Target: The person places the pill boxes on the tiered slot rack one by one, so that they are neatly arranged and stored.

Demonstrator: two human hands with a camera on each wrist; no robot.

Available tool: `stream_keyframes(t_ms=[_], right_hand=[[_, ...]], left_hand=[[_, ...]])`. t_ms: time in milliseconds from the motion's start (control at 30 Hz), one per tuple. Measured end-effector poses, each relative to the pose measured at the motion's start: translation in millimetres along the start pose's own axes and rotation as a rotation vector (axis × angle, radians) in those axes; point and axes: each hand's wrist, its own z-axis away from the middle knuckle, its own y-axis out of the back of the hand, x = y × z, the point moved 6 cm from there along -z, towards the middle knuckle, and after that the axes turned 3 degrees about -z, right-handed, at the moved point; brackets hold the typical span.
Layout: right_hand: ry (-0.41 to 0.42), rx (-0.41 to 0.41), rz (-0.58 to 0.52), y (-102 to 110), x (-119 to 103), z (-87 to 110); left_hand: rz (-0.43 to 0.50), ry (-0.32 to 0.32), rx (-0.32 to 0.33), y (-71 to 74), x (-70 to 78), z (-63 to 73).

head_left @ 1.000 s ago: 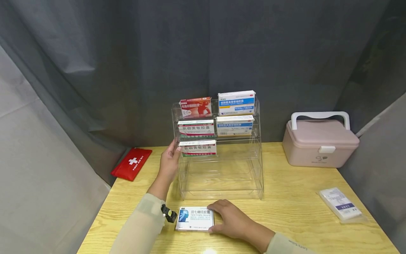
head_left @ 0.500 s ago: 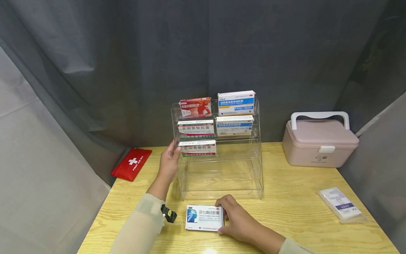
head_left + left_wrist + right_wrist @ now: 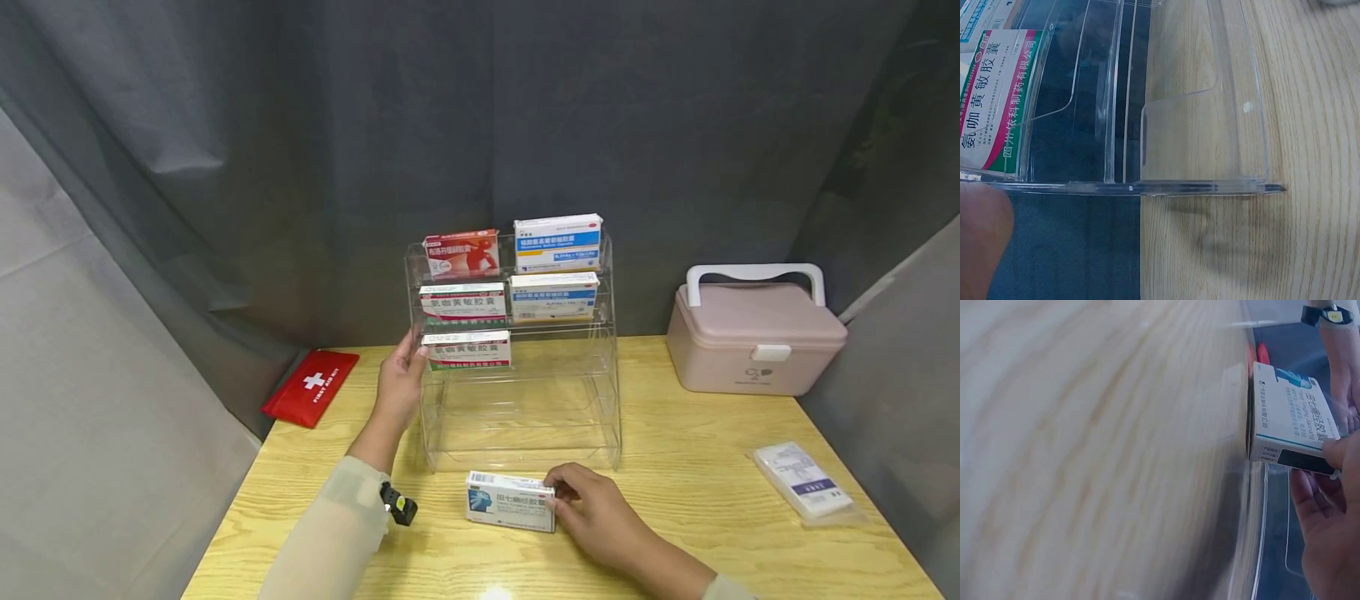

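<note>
My right hand pinches a white medicine box by its right end, in front of the rack. A blue head picture marks the box's left side, and it stands tilted up with its top edge showing. In the right wrist view the thumb lies on the printed face and the fingers are behind the box. My left hand grips the left side of a clear tiered display rack, thumb in front. Beside that thumb, a green-and-red medicine box sits on the third tier.
Higher tiers hold a red box, another green-and-red box and two blue-and-white boxes. A red first aid pouch lies left. At right are a pink case with white handle and a plastic-wrapped white packet.
My right hand has moved the white medicine box to the right and slightly away from me, tipping it from lying flat to a raised tilt. The left hand has stayed at the rack.
</note>
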Motion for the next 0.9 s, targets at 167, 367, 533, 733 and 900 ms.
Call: stream_keyframes(t_ms=[167,367,533,733,900], right_hand=[[0.060,0.062,0.022,18.3,-2.6,-0.5],[0.146,0.221,0.027,74.4,-18.2,-18.2],[0.171,0.425,0.025,140.8,-29.0,-42.4],[0.286,0.564,0.099,198.5,-47.4,-76.5],[0.334,0.554,0.232,209.1,-53.6,-103.6]], left_hand=[[-0.010,-0.002,-0.002,0.5,-1.0,-0.8],[-0.010,-0.006,-0.008,0.3,-1.3,-0.9],[-0.008,-0.003,0.000,0.4,-0.1,-0.8],[-0.035,0.017,-0.001,1.9,-0.8,-0.7],[-0.035,0.022,-0.009,0.9,-0.3,0.2]])
